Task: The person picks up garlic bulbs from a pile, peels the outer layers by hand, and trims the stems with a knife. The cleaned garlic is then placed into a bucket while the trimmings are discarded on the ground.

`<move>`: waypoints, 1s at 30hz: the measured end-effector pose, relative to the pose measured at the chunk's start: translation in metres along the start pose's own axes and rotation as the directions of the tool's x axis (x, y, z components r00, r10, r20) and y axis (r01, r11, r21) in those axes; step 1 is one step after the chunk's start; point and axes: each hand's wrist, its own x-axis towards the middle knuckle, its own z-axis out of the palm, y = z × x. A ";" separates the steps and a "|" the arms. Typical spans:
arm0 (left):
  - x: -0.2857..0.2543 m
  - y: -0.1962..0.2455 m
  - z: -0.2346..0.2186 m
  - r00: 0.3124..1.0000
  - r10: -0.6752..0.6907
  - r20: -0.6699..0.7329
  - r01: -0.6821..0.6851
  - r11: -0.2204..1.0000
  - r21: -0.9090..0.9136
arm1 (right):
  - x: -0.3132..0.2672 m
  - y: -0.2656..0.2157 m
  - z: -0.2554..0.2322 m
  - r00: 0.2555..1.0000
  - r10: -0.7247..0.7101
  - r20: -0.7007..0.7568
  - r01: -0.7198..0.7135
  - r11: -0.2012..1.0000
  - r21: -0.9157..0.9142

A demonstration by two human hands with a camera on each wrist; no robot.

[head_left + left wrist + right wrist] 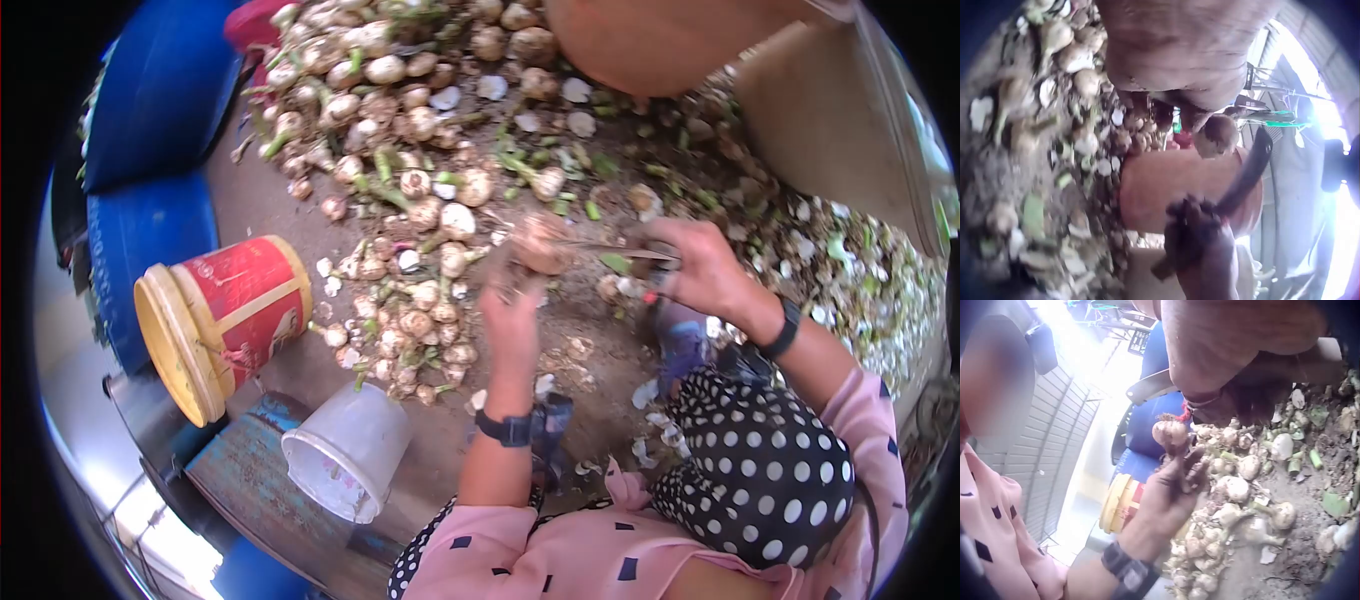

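Observation:
My left hand (511, 315) grips a round, pale brown onion (543, 243) at the middle of the head view. My right hand (705, 268) holds a knife (622, 250), its blade reaching left and overlapping the onion's edge there. From the right wrist, the onion (1171, 434) shows roots at its top, with the left fingers curled under it. The knife blade (1152, 386) appears up and left of it. In the left wrist view, the broad dark blade (1250, 172) slants upward from the right fist, below and right of the onion (1219, 134).
A heap of onions (385, 70) with stems spreads over the ground ahead. Smaller trimmed bulbs (418, 322) lie left of the left hand. A red and yellow bucket (250, 310) and a white bucket (375, 430) lie tipped at left. An orange tub (650, 40) stands ahead, scraps (850, 270) at right.

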 end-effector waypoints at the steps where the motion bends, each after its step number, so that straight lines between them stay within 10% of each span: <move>1: -0.017 -0.003 0.011 0.992 -0.054 0.118 0.051 0.998 0.025 | 0.001 -0.003 0.003 0.997 -0.078 -0.025 0.077 0.997 -0.024; 4: -0.032 0.002 0.035 0.922 0.121 0.368 -0.288 0.850 0.441 | -0.006 -0.015 -0.002 0.994 -0.098 0.054 0.107 0.973 -0.206; 7: -0.037 -0.003 0.041 0.939 0.255 0.230 -0.326 0.872 0.365 | -0.014 -0.017 -0.003 0.989 -0.132 0.060 0.142 0.965 -0.220; 8: -0.040 -0.012 0.039 0.983 -0.104 0.151 0.091 0.992 0.091 | -0.015 -0.020 -0.007 0.988 -0.144 0.060 0.155 0.956 -0.248; 11: -0.042 -0.027 0.034 0.973 0.112 0.202 -0.156 0.963 0.219 | -0.019 -0.020 -0.009 0.989 -0.139 0.048 0.147 0.940 -0.309; 14: -0.045 -0.002 0.047 0.971 -0.070 0.227 0.062 0.997 0.044 | -0.019 -0.016 -0.010 0.990 -0.136 0.038 0.141 0.939 -0.314; 20: -0.053 -0.014 0.038 0.939 -0.015 0.344 0.057 0.992 -0.114 | -0.017 0.004 -0.008 0.988 -0.149 -0.028 0.126 0.911 -0.392; 21: -0.055 -0.020 0.023 0.879 -0.221 0.422 0.475 0.473 -0.742 | -0.019 0.031 -0.008 0.999 -0.012 -0.043 -0.012 0.853 -0.521; 23: -0.057 0.022 0.028 0.850 -0.024 0.527 0.497 0.371 -0.784 | -0.033 0.103 -0.024 0.922 0.349 -0.167 -0.387 0.844 -0.372; 24: -0.053 0.027 0.032 0.909 0.012 0.416 0.247 0.788 -0.564 | -0.026 0.091 -0.020 0.931 0.335 -0.148 -0.366 0.853 -0.371; 25: -0.042 0.032 0.040 0.932 0.096 0.350 -0.041 0.986 -0.163 | -0.020 0.064 -0.018 0.915 0.400 -0.055 -0.397 0.916 0.056; 26: -0.029 0.041 0.050 0.883 0.161 0.440 -0.174 0.985 -0.012 | -0.016 0.046 -0.021 0.906 0.420 0.047 -0.392 0.796 0.462; 27: -0.010 0.032 0.049 0.689 0.402 0.603 -0.662 0.687 0.299 | -0.014 0.040 -0.022 0.889 0.380 0.257 -0.448 0.602 0.661; 29: -0.015 0.034 0.062 0.713 0.520 0.470 -0.690 0.402 0.602 | -0.006 0.029 -0.014 0.884 0.372 0.283 -0.404 0.304 0.862; 30: -0.021 0.030 0.066 0.712 0.522 0.470 -0.691 0.400 0.602 | -0.004 0.021 -0.015 0.870 0.406 0.278 -0.427 0.343 0.837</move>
